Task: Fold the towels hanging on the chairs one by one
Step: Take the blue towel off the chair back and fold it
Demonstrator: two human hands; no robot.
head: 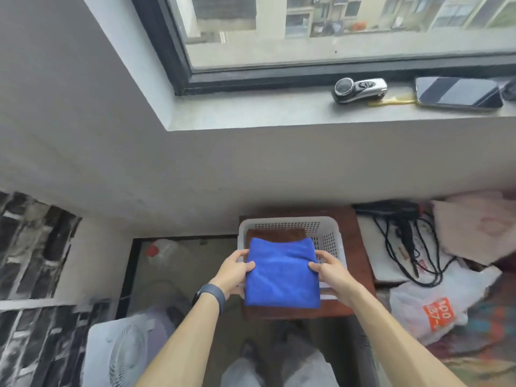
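Between the left grip (237,270) and the right grip (329,270), held flat: a folded square of bright blue microfibre towel (282,277), pinched at its left and right edges, thumbs on top. Both grips clamped on the cloth, neither let go.

Just beyond and below the grips: a white perforated plastic basket (326,236) on a dark reddish-brown wooden surface (360,247), with a folded brown towel (275,235) lying at the end farther from the grips. Blue towel over the basket's nearer half, overlapping the brown one's near edge; touching it or not, cannot tell.

Judged from this: folding of the blue towel done, one brown towel already stowed, lowering and releasing not yet done. No chairs and no hanging towels in view anywhere around the grips; number left to fold, impossible to tell.
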